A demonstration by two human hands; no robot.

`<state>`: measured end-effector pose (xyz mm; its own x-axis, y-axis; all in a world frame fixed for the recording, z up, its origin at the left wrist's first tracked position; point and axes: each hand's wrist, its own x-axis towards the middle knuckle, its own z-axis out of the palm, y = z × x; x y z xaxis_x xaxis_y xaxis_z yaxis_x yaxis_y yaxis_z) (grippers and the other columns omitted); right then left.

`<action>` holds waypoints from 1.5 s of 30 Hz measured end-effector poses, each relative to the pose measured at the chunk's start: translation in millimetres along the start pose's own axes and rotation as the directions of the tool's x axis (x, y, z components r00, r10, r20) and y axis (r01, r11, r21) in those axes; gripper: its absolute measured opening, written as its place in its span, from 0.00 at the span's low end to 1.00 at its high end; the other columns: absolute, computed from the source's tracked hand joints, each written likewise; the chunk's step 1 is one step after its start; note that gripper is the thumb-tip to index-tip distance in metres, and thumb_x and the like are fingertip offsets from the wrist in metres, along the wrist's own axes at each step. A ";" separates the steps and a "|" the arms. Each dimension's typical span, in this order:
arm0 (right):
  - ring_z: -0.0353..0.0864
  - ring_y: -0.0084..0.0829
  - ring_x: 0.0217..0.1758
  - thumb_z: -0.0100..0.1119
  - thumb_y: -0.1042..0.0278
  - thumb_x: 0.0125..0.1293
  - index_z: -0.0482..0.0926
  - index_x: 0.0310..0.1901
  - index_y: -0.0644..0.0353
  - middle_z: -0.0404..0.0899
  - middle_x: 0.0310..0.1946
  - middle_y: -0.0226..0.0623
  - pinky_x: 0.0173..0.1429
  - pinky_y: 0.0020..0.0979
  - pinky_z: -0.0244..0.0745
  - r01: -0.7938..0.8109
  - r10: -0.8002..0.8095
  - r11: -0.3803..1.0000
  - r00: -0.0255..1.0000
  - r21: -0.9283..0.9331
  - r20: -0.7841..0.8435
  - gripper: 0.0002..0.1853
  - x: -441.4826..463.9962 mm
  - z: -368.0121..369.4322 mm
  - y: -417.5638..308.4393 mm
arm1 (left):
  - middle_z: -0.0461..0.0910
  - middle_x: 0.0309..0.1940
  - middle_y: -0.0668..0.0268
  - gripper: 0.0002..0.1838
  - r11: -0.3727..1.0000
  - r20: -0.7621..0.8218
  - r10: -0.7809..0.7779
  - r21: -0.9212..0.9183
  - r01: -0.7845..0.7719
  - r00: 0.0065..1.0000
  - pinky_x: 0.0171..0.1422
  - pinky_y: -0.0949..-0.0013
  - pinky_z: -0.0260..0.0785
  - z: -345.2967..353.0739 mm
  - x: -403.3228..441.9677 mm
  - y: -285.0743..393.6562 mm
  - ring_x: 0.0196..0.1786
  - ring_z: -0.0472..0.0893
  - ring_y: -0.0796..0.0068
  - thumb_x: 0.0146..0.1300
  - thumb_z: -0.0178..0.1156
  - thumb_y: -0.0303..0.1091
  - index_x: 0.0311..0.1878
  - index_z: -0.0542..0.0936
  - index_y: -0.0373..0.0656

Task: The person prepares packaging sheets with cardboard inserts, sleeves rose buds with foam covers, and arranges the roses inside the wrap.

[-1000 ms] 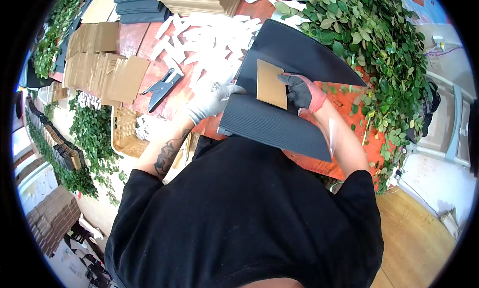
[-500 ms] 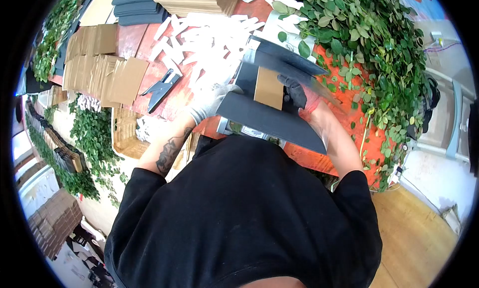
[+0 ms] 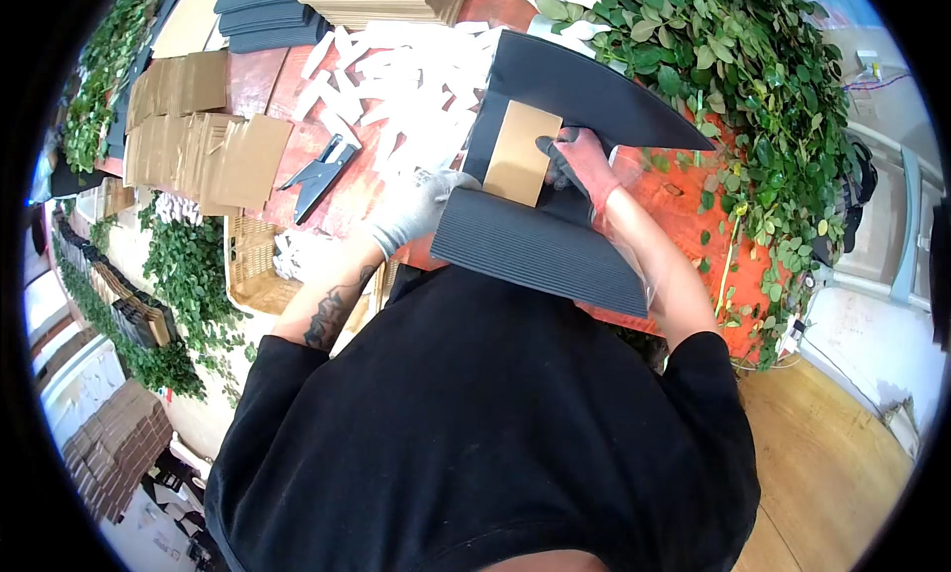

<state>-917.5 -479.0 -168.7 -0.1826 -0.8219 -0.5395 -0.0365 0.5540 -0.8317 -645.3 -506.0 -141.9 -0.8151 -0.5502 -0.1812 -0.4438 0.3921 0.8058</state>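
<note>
A black corrugated sheet (image 3: 540, 250) lies bent in front of my body, its ribbed near flap facing up and its smooth far flap spread toward the back right. On its inner face rests a brown cardboard piece (image 3: 523, 154). My left hand (image 3: 428, 204), in a pale grey glove, is closed on the sheet's left edge, with the fingertips partly hidden. My right hand (image 3: 582, 166), in a pink glove with dark grey fingers, pinches the right edge of the cardboard piece, thumb on top. Clear film shows by the right wrist.
A black stapler (image 3: 325, 179) lies left of my left hand, by scattered white strips (image 3: 416, 77). Cardboard stacks (image 3: 203, 161) and black folded sheets (image 3: 265, 15) stand at the left and back. Leafy stems (image 3: 738, 87) cover the right. A wicker basket (image 3: 256, 275) sits below the table edge.
The sheet's far flap has spread outward toward the back right. Its near flap has tilted to show the ribbed side. The cardboard piece and my right hand have shifted slightly left and away from me.
</note>
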 end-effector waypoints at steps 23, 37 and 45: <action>0.79 0.35 0.50 0.60 0.50 0.56 0.75 0.46 0.68 0.79 0.42 0.43 0.54 0.32 0.72 0.221 0.014 0.894 0.856 -0.391 0.516 0.27 -84.9 -2.2 -112.9 | 0.68 0.61 0.68 0.26 0.627 0.143 0.363 0.694 -0.355 0.921 0.69 0.55 0.53 -13.2 78.7 -11.7 0.62 0.68 0.63 0.48 0.65 0.49 0.53 0.78 0.59; 0.74 0.30 0.53 0.61 0.62 0.51 0.75 0.52 0.50 0.75 0.51 0.30 0.59 0.35 0.59 0.589 -0.529 -0.136 0.637 -0.797 0.561 0.23 -208.4 -3.5 -111.9 | 0.65 0.59 0.49 0.29 0.783 -0.457 0.118 0.589 0.201 0.881 0.66 0.44 0.52 5.8 -53.7 12.1 0.66 0.60 0.44 0.50 0.61 0.37 0.60 0.72 0.51; 0.75 0.28 0.50 0.61 0.59 0.52 0.74 0.54 0.49 0.75 0.49 0.28 0.57 0.31 0.61 0.572 -0.546 -0.245 0.586 -0.783 0.598 0.24 -213.1 -9.5 -115.0 | 0.65 0.59 0.52 0.29 0.684 -0.460 0.234 0.704 0.192 0.856 0.67 0.44 0.51 -4.9 27.8 -30.4 0.63 0.63 0.45 0.57 0.55 0.41 0.63 0.66 0.47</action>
<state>-883.8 -366.4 43.1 0.5009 -0.8635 0.0599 -0.8649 -0.5019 -0.0022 -652.7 -536.8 -168.6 -0.6304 -0.7190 0.2926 -0.7219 0.6816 0.1198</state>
